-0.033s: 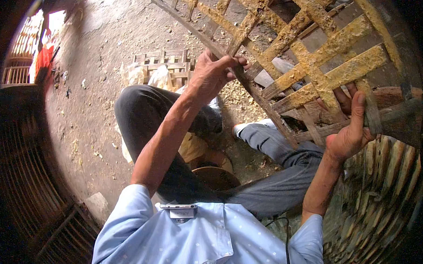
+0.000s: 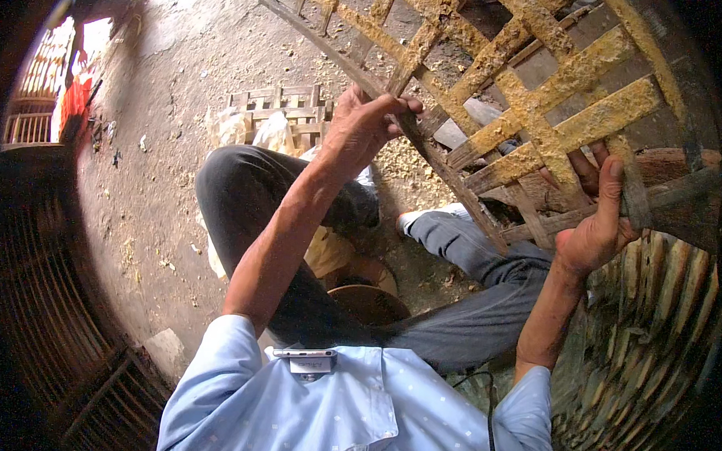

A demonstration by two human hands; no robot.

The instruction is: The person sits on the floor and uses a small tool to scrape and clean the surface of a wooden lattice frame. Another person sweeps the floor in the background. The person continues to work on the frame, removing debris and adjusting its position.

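Observation:
A wooden lattice panel (image 2: 532,104), crusted with yellow flaky matter, is held tilted across the upper right. My left hand (image 2: 364,122) is closed around the thin dark strip along its left edge, thumb across the strip. My right hand (image 2: 595,226) grips the panel at its lower right, thumb in front and fingers partly seen through an opening. Behind the panel's lower right is a rough brown piece of wood (image 2: 681,161); whether I touch it I cannot tell.
Another small lattice (image 2: 298,104) with pale plastic bags (image 2: 273,131) lies beyond my left knee (image 2: 227,181). Yellow flakes litter the floor (image 2: 139,202). A round brown object (image 2: 358,297) sits between my legs. Slatted bamboo frames (image 2: 56,294) stand at both sides; red material (image 2: 78,96) shows at upper left.

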